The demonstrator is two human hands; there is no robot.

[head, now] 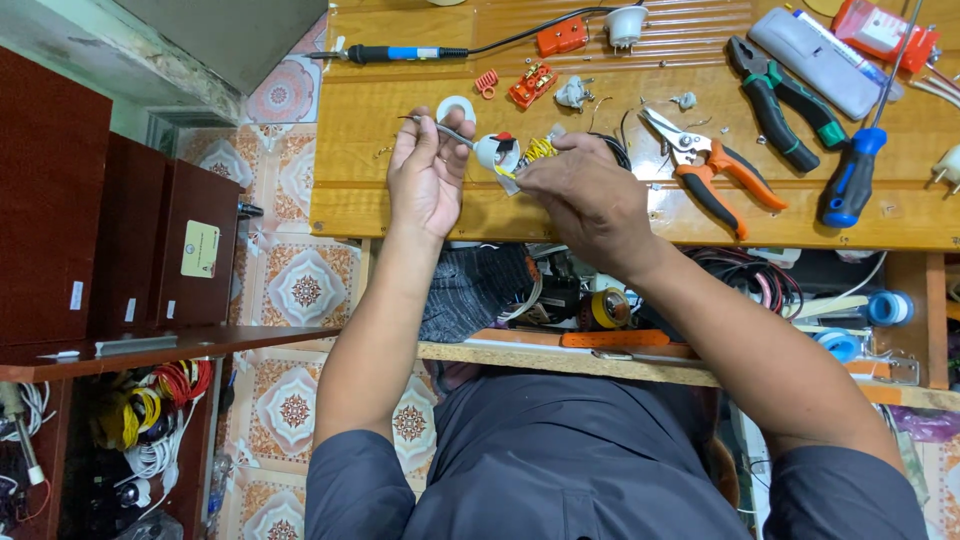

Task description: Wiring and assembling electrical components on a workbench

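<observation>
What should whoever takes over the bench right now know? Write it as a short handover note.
Left hand: pinches a thin grey tool, tip toward the small white plug.
Right hand: grips the plug with its yellow wire over the wooden bench.
Nearby: orange cutters, green pliers, blue screwdriver, soldering iron.
Done: wire is at the plug.
Left: plug looks open, not yet closed up; joint hidden by fingers.

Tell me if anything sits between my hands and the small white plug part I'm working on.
Nothing visible does. The left hand holds a thin grey tool whose tip reaches the white plug part, and the right hand grips that part and its yellow wires directly, above the wooden bench.
</observation>
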